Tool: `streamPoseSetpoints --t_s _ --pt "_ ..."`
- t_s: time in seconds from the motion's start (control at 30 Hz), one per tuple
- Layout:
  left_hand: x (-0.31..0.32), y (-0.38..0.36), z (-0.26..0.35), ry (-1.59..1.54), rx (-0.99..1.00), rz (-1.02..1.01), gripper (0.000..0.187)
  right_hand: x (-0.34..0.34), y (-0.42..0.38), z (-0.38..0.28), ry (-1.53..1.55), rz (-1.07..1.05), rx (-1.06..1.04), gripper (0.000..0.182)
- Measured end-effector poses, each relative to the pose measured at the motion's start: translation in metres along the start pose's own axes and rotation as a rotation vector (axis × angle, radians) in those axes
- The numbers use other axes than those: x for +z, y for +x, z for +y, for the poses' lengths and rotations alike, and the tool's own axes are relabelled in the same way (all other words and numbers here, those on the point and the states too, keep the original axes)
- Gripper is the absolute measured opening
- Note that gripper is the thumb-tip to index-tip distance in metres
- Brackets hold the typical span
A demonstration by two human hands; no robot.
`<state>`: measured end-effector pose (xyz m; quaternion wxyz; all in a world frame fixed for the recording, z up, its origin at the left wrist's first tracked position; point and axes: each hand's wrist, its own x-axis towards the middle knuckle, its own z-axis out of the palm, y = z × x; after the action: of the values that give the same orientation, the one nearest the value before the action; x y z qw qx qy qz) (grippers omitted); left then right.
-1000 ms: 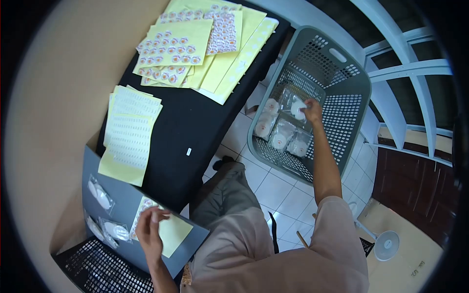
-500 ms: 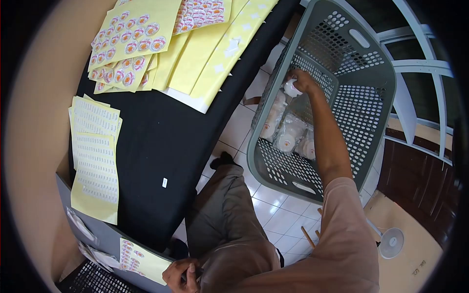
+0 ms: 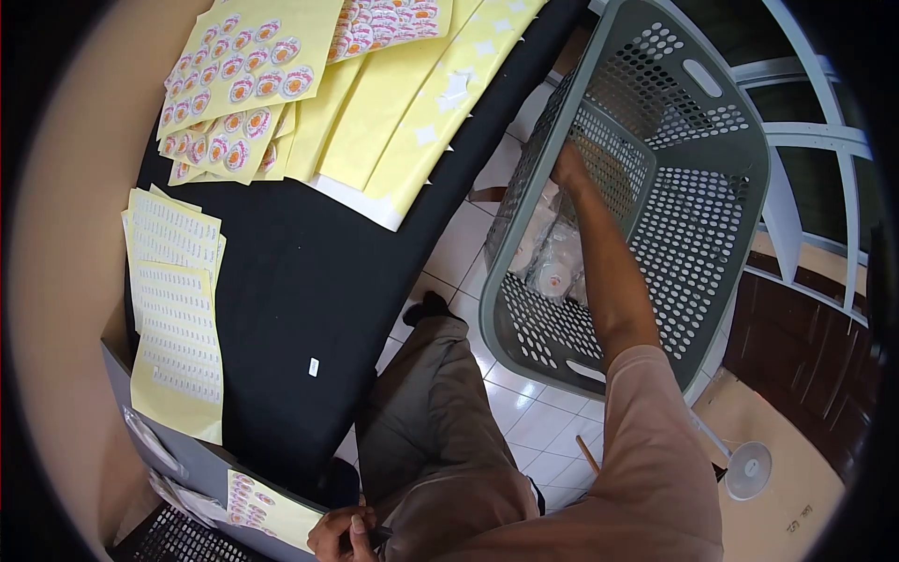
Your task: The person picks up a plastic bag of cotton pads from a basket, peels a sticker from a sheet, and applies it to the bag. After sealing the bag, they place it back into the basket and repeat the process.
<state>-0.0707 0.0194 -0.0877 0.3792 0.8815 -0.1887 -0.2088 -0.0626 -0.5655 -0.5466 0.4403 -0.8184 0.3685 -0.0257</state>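
Observation:
My right hand [image 3: 567, 169] reaches down into a tall grey-green plastic basket [image 3: 698, 215], close to its left wall. Its fingers are hidden by the rim, so what it holds does not show. Near the hand, clear plastic packs [image 3: 554, 267] of pale round items, one with a pink and orange label, lie on the basket's bottom. At the lower edge of the view, my left hand [image 3: 345, 536] is closed, with a dark object partly showing at its fingers. Beside it is a yellow sheet of round stickers [image 3: 267, 506].
A black-covered table [image 3: 281, 272] carries yellow sheets of round stickers [image 3: 248, 61], label sheets [image 3: 173, 309] and a small white label [image 3: 314, 367]. A black basket [image 3: 187, 541] stands lower left. On the right are a white fan [image 3: 749, 470] and a brown door [image 3: 796, 337].
My right hand has moved deeper toward the basket's left wall; the white pack it held is now out of sight. My left hand stays nearly in place. The view has shifted slightly.

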Motion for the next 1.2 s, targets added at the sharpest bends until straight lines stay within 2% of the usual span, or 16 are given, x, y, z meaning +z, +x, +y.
streamPoseSetpoints --t_s 0.03,0.1,0.13,0.2,0.23,0.3,0.4,0.5,0.6,0.73,0.83,0.9,1.03,1.1,1.2 --pt "0.000 0.000 0.000 -0.001 -0.001 0.003 0.010 -0.009 -0.015 -0.024 0.000 -0.001 -0.003 0.051" --pt "-0.001 0.003 0.004 0.007 0.001 0.008 0.011 -0.027 -0.041 -0.072 -0.460 -0.085 0.175 0.053" --pt "-0.001 0.004 0.006 0.013 0.002 0.010 0.011 -0.018 -0.030 -0.021 -0.462 -0.086 0.175 0.053" --pt "0.001 0.004 0.007 -0.002 -0.014 0.014 0.011 0.011 0.010 0.068 0.344 -0.114 0.005 0.053" --pt "0.000 0.004 0.007 -0.013 -0.028 0.016 0.011 0.002 -0.001 0.046 0.343 -0.114 0.005 0.053" --pt "0.000 0.003 0.006 -0.014 -0.030 0.020 0.011 -0.023 -0.034 -0.027 -0.084 -0.080 0.043 0.049" --pt "0.001 0.005 0.008 -0.021 -0.038 0.028 0.012 -0.017 -0.036 -0.010 -0.109 -0.080 0.027 0.043" --pt "-0.001 0.003 0.007 -0.015 -0.041 0.030 0.012 -0.022 -0.062 -0.051 -0.198 -0.134 0.095 0.039" --pt "0.001 0.008 0.013 -0.025 -0.062 0.033 0.012 -0.016 -0.064 -0.047 -0.282 -0.049 0.086 0.034" --pt "0.002 0.009 0.016 -0.040 -0.102 0.052 0.014 -0.015 -0.071 -0.058 -0.295 -0.063 0.101 0.032" --pt "0.003 0.010 0.022 -0.060 -0.161 0.060 0.014 -0.018 -0.080 -0.087 -0.346 -0.163 0.153 0.032" --pt "0.002 0.013 0.026 -0.052 -0.158 0.061 0.015 -0.020 -0.079 -0.096 -0.350 -0.203 0.299 0.037" --pt "-0.003 0.016 0.032 -0.019 -0.208 0.027 0.017 -0.014 -0.078 -0.074 -0.297 -0.058 0.210 0.044" --pt "-0.004 0.015 0.032 -0.027 -0.211 0.028 0.017 -0.015 -0.079 -0.063 -0.421 0.095 0.116 0.049" --pt "0.001 0.012 0.026 -0.017 -0.203 0.027 0.012 -0.022 -0.088 -0.053 -0.370 0.014 0.113 0.049"
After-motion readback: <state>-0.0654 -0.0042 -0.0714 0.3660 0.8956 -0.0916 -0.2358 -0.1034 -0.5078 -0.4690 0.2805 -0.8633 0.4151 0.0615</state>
